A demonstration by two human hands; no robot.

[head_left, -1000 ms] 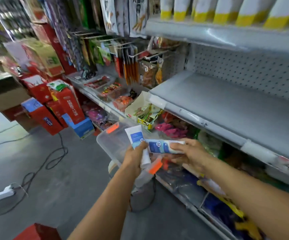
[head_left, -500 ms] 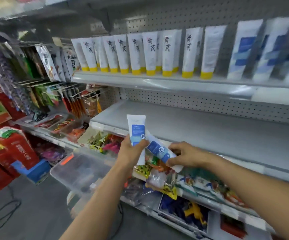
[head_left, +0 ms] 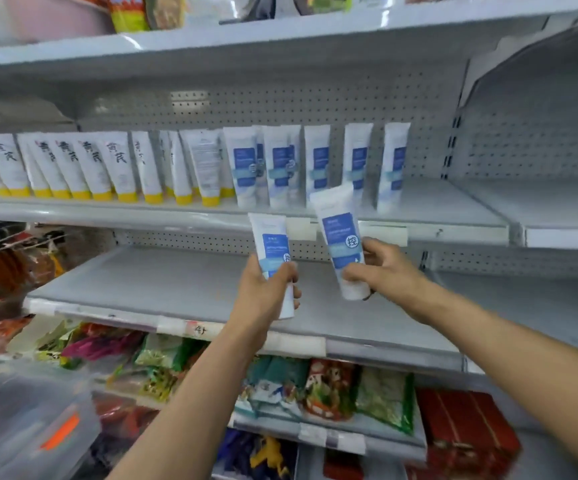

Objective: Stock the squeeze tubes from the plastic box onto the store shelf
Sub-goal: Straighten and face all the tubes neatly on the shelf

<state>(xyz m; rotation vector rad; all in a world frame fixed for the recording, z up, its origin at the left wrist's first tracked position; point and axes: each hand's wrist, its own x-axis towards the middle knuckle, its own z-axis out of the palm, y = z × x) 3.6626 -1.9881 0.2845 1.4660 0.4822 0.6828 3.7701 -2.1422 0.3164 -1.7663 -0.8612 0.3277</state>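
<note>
Left hand (head_left: 266, 289) grips left tube (head_left: 270, 242), right hand (head_left: 386, 268) right tube (head_left: 340, 233); set down tilted, either could topple the row (head_left: 318, 164).

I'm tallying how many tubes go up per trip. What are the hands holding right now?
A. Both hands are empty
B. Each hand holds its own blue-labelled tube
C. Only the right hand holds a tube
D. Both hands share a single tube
B: the left hand grips one blue-labelled tube and the right hand grips a second tube, the two tubes held apart.
</note>
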